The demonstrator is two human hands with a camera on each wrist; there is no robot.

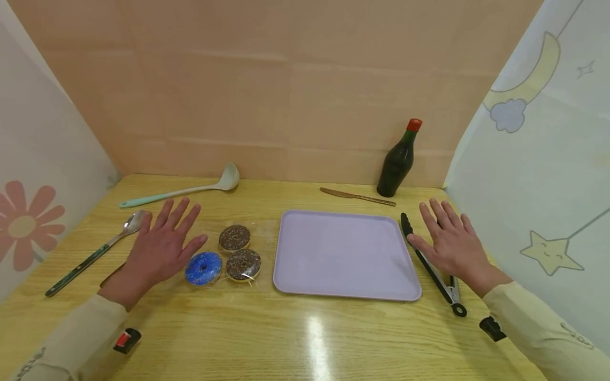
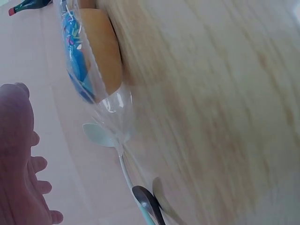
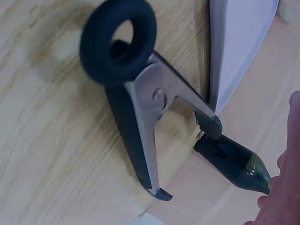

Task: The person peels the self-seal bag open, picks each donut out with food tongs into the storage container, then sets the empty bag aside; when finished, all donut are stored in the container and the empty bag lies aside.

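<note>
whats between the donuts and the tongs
The lilac tray lies between the donuts and the tongs, seen in the head view; nothing sits on it.

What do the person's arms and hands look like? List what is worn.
Both hands are bare: the left hand and the right hand show no gloves or rings. Each arm has a long pale cream sleeve to the wrist. A small black device sits under each wrist; the left one has a red patch.

Right hand [image 1: 452,246] is covering the middle of the tongs [image 1: 431,267]. Left wrist view is blurring the table [image 2: 225,117]; blue doughnut [image 2: 77,56] and spoon [image 2: 149,206] are getting cropped by the edges.
</note>
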